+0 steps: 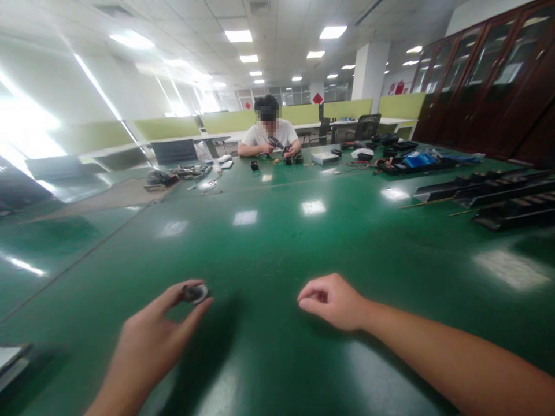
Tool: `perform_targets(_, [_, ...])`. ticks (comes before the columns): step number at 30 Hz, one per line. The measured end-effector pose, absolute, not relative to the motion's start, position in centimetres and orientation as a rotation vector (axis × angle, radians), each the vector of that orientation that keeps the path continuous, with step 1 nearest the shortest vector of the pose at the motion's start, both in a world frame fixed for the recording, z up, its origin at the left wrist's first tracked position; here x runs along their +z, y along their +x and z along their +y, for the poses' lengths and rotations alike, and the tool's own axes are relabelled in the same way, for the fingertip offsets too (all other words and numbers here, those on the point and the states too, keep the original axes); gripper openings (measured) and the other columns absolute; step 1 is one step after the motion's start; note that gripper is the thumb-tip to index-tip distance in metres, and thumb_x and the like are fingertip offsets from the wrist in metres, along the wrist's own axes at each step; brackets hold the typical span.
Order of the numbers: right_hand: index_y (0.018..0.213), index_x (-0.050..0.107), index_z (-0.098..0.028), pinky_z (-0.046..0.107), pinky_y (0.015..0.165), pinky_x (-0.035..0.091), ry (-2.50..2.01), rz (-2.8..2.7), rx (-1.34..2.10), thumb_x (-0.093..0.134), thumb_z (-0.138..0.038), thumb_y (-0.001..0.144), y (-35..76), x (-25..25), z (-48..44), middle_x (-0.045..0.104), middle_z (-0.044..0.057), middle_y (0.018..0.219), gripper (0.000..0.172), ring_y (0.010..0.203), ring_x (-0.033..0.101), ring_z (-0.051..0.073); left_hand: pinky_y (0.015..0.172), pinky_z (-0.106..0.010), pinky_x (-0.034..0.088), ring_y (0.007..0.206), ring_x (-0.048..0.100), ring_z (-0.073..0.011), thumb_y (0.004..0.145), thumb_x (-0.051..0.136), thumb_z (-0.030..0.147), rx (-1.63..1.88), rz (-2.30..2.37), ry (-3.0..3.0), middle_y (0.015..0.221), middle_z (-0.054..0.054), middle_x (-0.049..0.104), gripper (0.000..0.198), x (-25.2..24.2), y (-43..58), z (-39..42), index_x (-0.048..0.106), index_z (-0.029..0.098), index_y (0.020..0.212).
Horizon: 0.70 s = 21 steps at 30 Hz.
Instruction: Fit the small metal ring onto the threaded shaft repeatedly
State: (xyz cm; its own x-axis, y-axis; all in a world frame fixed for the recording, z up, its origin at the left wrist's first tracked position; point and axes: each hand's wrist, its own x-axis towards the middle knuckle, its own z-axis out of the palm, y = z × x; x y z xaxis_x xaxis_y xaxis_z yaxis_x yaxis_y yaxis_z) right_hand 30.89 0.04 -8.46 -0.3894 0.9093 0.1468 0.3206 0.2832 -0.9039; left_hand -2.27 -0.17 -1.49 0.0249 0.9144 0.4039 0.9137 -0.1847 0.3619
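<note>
My left hand (pixel 150 341) is low at the left over the green table (pixel 277 242). Its thumb and fingers pinch a small round dark-and-silver part (pixel 195 293) at the fingertips. My right hand (pixel 333 301) rests on the table to the right of it, its fingers curled in a loose fist. Nothing shows inside that fist. The two hands are apart, with bare green surface between them.
A person in a white shirt (pixel 269 138) sits at the far side handling small dark parts (pixel 277 160). Black trays (pixel 498 199) lie at the right, tools and a blue box (pixel 416 160) beyond them. A flat object (pixel 11 361) sits at the left edge.
</note>
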Motion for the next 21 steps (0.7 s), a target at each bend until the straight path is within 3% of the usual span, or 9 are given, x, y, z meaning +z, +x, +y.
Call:
perform_targets(3, [0.1, 0.072, -0.015, 0.023, 0.054, 0.039, -1.175, -1.683, 1.097, 0.064, -0.028, 0.085, 31.1, -8.7, 0.7, 0.057, -0.002, 0.065, 0.021, 0.055, 0.051, 0.011, 0.09, -0.037, 0.053, 0.095, 0.068, -0.0237, 0.081, 0.067, 0.046, 0.883, 1.601, 2.355, 0.105, -0.003, 0.073, 0.034, -2.0, 4.3, 1.9, 0.067, 0.025, 0.108])
perform_targets(9, [0.117, 0.059, -0.017, 0.021, 0.056, 0.042, -1.15, -1.605, 1.136, 0.062, -0.014, 0.08, 31.1, -9.2, 1.2, 0.057, -0.004, 0.075, 0.037, 0.06, 0.053, 0.01, 0.083, -0.029, 0.053, 0.09, 0.068, -0.0184, 0.079, 0.071, 0.026, 0.908, 1.077, 2.022, 0.1, -0.003, 0.072, 0.024, -4.4, 12.6, 2.2, 0.068, 0.022, 0.102])
perform_targets(14, [0.113, 0.06, -0.019, 0.02, 0.056, 0.04, -1.112, -1.769, 1.085, 0.059, -0.005, 0.076, 30.9, -9.0, 0.7, 0.061, -0.003, 0.077, 0.04, 0.061, 0.052, 0.01, 0.084, -0.028, 0.053, 0.091, 0.068, -0.0182, 0.08, 0.069, 0.019, 0.865, 0.967, 1.939, 0.101, -0.003, 0.073, 0.02, -6.6, 12.3, 1.7, 0.069, 0.021, 0.1])
perform_targets(21, [0.117, 0.058, -0.02, 0.02, 0.054, 0.04, -1.149, -1.811, 1.067, 0.06, -0.007, 0.078, 30.9, -8.5, 0.5, 0.06, -0.004, 0.073, 0.041, 0.058, 0.053, 0.01, 0.091, -0.028, 0.051, 0.1, 0.067, -0.0184, 0.078, 0.07, 0.015, 0.895, 0.944, 2.005, 0.106, -0.002, 0.073, 0.022, -6.3, 11.8, 1.8, 0.071, 0.023, 0.098])
